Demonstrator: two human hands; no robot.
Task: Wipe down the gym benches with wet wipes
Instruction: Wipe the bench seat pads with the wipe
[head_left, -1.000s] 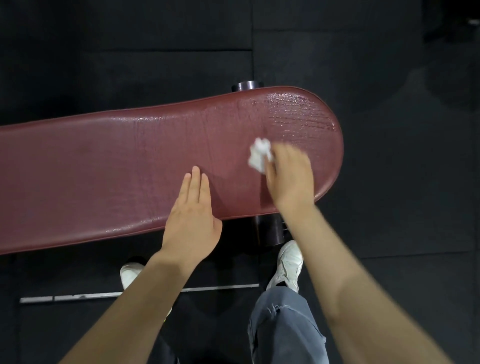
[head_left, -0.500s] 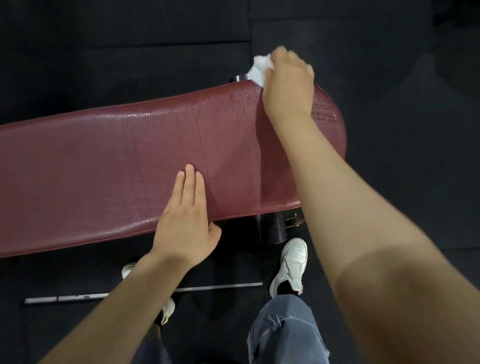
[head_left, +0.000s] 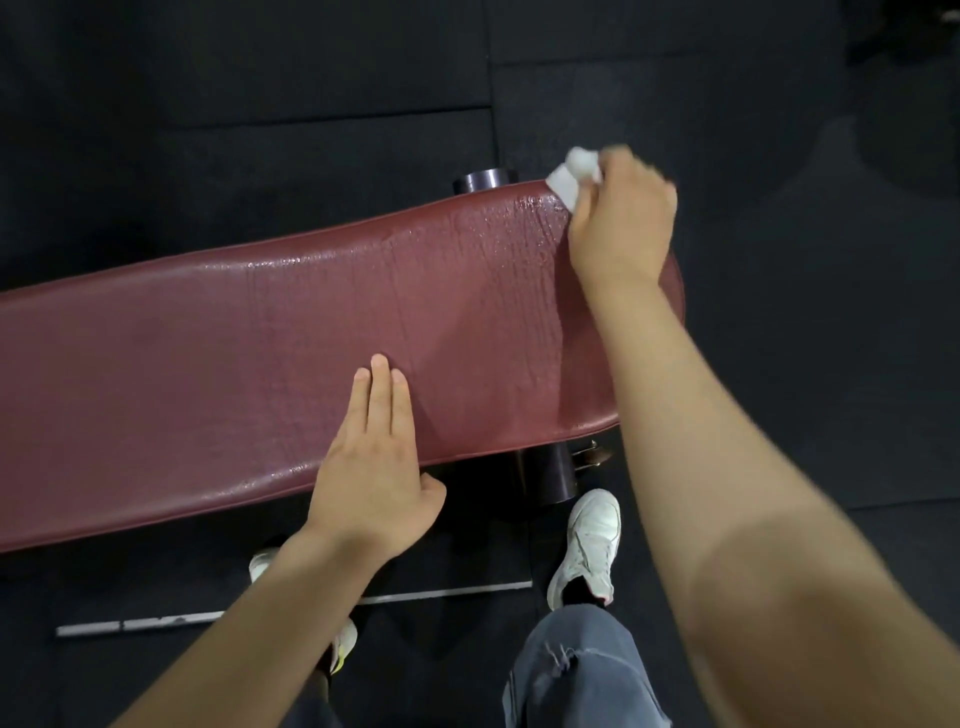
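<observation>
While the white wet wipe (head_left: 571, 179) sits bunched at the far rounded end of the maroon padded bench (head_left: 208, 364), the right hand (head_left: 621, 223) grips it with curled fingers. The left hand (head_left: 371, 462) rests flat, fingers straight, on the bench's near edge. White sneakers (head_left: 589, 545) stand on black rubber flooring (head_left: 805, 389).
</observation>
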